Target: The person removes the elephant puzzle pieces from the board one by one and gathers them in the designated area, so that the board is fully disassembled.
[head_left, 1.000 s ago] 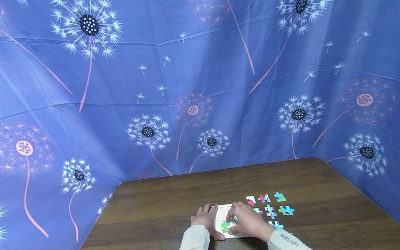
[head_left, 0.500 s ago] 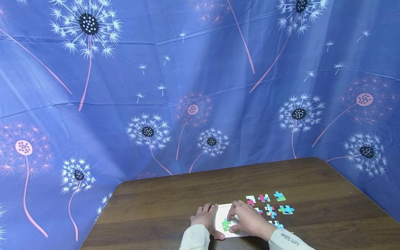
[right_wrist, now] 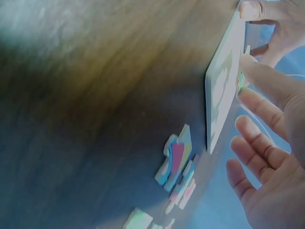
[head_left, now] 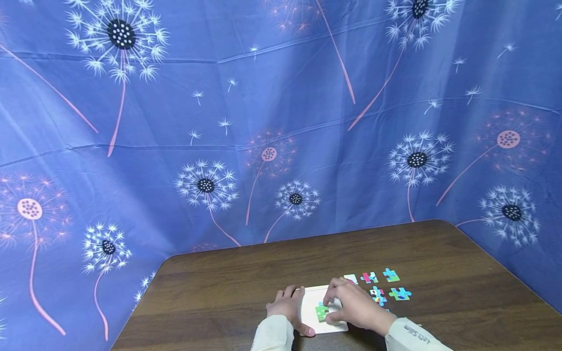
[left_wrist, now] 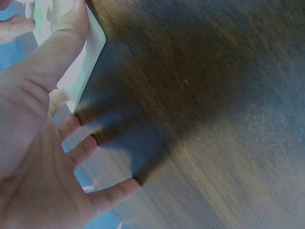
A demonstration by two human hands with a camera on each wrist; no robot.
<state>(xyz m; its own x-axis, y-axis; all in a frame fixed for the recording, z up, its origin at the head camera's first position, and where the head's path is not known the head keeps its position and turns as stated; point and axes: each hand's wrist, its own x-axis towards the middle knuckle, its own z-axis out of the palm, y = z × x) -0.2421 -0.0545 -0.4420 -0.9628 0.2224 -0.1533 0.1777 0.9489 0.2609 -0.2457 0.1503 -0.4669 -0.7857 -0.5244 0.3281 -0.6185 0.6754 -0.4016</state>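
A white rectangular board (head_left: 310, 298) lies near the table's front edge. At its left side is my left hand (head_left: 285, 308), fingers spread fairly straight. The left wrist view shows that thumb (left_wrist: 71, 33) laid along the board's edge, with the fingertips down by the table. My right hand (head_left: 353, 303) pinches a green jigsaw puzzle piece (head_left: 321, 313) with a blue knob, between thumb and index finger. In the right wrist view this piece (right_wrist: 241, 82) is just over the board's face, and the other fingers extend loosely.
Several colourful jigsaw pieces (head_left: 400, 293) lie right of the board, some partly hidden behind my right hand. The wooden table (head_left: 228, 292) runs back to a blue dandelion-print cloth (head_left: 342, 170), which also hangs along both sides.
My right hand has shifted slightly right over the board, carrying the green puzzle piece with it. My left hand stays at the board's left side. The head view has turned a little.
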